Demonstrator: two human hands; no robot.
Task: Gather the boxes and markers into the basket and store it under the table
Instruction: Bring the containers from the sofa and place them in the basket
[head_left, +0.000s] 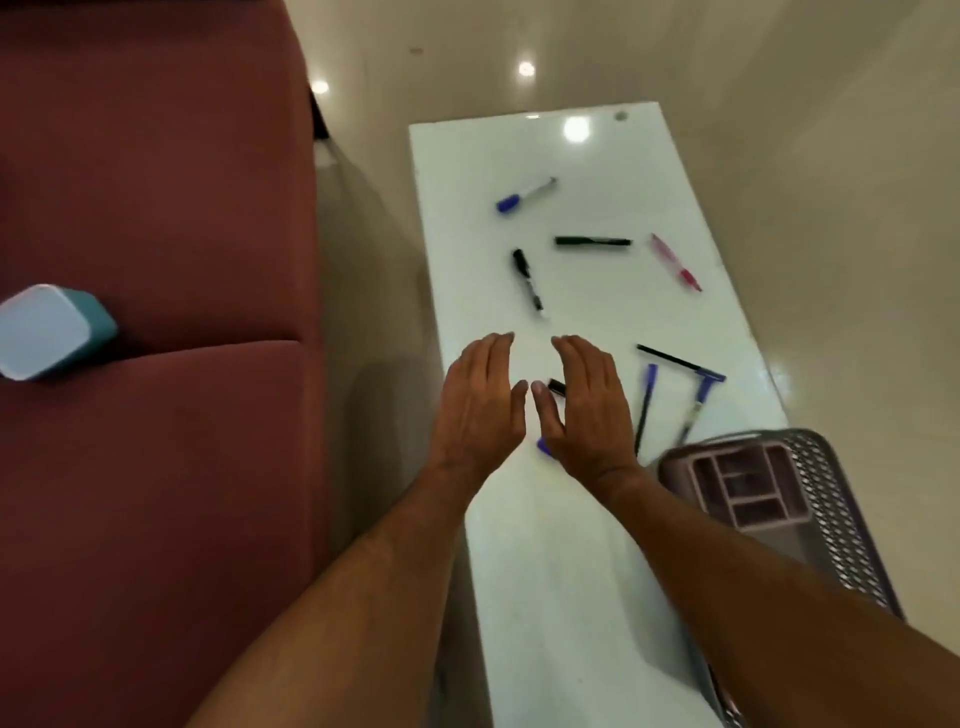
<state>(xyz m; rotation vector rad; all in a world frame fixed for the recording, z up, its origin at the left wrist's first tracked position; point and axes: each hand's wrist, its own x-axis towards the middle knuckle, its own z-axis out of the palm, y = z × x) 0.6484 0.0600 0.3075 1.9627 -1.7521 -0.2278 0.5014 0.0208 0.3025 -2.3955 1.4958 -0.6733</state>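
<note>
Both hands hover side by side over the white table (561, 571). My left hand (480, 402) and my right hand (584, 405) are flat, fingers extended, holding nothing. A marker lies mostly hidden under my right hand, its black end (557, 386) and blue end (544, 446) showing. Farther off lie a blue-capped marker (524, 194), two black markers (529, 280) (592, 241), a pink pen (675, 261), and several blue and black pens (670, 400). A perforated grey basket (831, 519) at the table's right edge holds a pink divided box (748, 486). A teal box (49, 332) rests on the sofa.
A dark red sofa (156, 208) fills the left side, separated from the table by a narrow strip of beige glossy floor (374, 260). More floor lies beyond and to the right of the table.
</note>
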